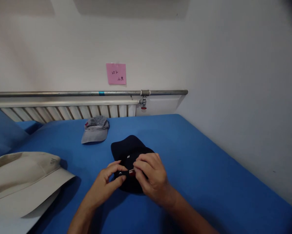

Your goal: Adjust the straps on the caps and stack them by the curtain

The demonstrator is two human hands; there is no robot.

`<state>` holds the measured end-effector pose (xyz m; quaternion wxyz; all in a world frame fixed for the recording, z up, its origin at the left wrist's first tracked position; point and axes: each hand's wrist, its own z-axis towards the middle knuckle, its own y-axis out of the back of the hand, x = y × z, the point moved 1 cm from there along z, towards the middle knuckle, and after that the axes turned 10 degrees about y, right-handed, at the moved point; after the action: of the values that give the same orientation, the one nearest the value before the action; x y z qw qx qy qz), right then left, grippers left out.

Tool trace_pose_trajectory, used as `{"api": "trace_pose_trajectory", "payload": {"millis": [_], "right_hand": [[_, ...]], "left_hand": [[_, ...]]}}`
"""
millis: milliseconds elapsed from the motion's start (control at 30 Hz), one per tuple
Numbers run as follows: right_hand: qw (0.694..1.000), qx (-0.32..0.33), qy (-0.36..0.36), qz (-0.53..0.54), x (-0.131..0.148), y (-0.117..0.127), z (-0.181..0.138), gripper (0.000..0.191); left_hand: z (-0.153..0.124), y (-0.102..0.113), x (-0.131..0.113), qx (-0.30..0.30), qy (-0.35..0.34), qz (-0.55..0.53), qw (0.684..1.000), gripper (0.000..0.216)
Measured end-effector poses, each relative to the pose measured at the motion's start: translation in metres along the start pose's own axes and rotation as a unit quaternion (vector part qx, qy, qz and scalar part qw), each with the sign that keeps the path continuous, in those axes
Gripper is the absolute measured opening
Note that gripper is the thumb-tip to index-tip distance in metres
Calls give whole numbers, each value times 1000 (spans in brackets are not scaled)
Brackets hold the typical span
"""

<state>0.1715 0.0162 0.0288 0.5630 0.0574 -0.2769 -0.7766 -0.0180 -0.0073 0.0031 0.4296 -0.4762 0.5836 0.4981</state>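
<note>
Nearest to me, the two bare forearms come up from the near edge of the bed (209,169) and meet over a dark navy cap (130,151) lying on the blue cover, about midway between the near edge and the far one. The left hand (109,182) is curled, thumb and forefinger pinched on a small strap (127,173) at the cap's near rim. The right hand (152,177) arches over from the other side, fingers bent down and grasping the same strap, where a bit of red shows; the two hands almost touch. I'd judge they are working the adjuster at the back of the cap, and the step looks only part done. Any further move there would call for a fine pull with the fingertips while the cap lies flat, since the cloth could bunch or slide on the cover.

A grey cap (95,130) sits well apart toward the far edge, below the radiator (62,112). A beige brimmed hat (23,177) lies at the left near corner. A pink note (116,73) is stuck on the wall above the pipe (62,93).
</note>
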Motion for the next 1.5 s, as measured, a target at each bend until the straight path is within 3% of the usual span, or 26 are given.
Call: {"api": "trace_pose_trajectory", "payload": {"millis": [133, 233, 467, 633, 800, 933, 1067, 1267, 1500], "right_hand": [[996, 78, -36, 11, 10, -4, 1, 17], [989, 123, -78, 19, 8, -13, -4, 16], [983, 145, -113, 23, 3, -22, -12, 22], [982, 148, -108, 34, 0, -25, -14, 24], [985, 89, -131, 64, -7, -23, -16, 27], [990, 61, -110, 68, -10, -21, -15, 31], [993, 64, -80, 62, -10, -20, -14, 30], [994, 92, 44, 40, -5, -21, -13, 24], [991, 128, 25, 21, -9, -26, -16, 16]], "left_hand": [[2, -4, 1, -42, 4, -7, 999, 19], [3, -7, 3, -55, -15, 45, 997, 17], [4, -13, 0, -36, -120, 199, 972, 17], [6, -17, 0, -37, -136, 220, 965, 17], [5, -12, 2, -38, -89, 192, 977, 19], [3, -5, 1, -8, -33, 182, 983, 25], [2, 0, 0, 10, -22, 180, 983, 25], [4, 0, 4, 28, -16, 130, 991, 29], [2, -2, 6, 39, 12, 98, 994, 31]]}}
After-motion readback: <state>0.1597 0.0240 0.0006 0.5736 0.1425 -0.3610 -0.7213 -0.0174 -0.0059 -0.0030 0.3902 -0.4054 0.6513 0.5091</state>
